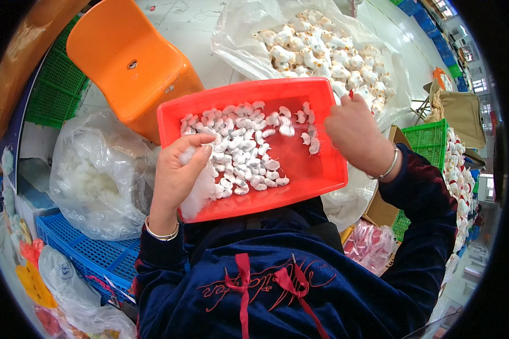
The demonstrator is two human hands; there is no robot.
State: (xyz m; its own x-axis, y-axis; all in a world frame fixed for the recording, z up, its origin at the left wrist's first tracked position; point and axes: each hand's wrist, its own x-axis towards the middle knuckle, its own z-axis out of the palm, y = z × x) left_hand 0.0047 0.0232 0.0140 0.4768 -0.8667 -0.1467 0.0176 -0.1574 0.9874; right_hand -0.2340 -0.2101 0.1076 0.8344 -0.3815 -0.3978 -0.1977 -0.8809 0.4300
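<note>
A red plastic tub (220,212) rests in front of me, holding many small white stuffed pieces (240,144), most of them heaped toward its left and middle. Over the tub's left side my left hand (178,169) is closed on a wad of white fibre stuffing (198,189), which hangs down past the tub's near left corner. My right hand (356,133) is raised at the tub's right rim, its fingers curled into a fist. A small red tip pokes out above that fist; the rest of what it grips is hidden.
Beyond the tub lies a clear bag of white plush pieces (339,53). An orange chair (136,73) stands at far left. Left of me, a clear bag of stuffing (96,175) sits by a blue crate (104,254). Right are a green crate (427,141) and pink plastic packets (370,246).
</note>
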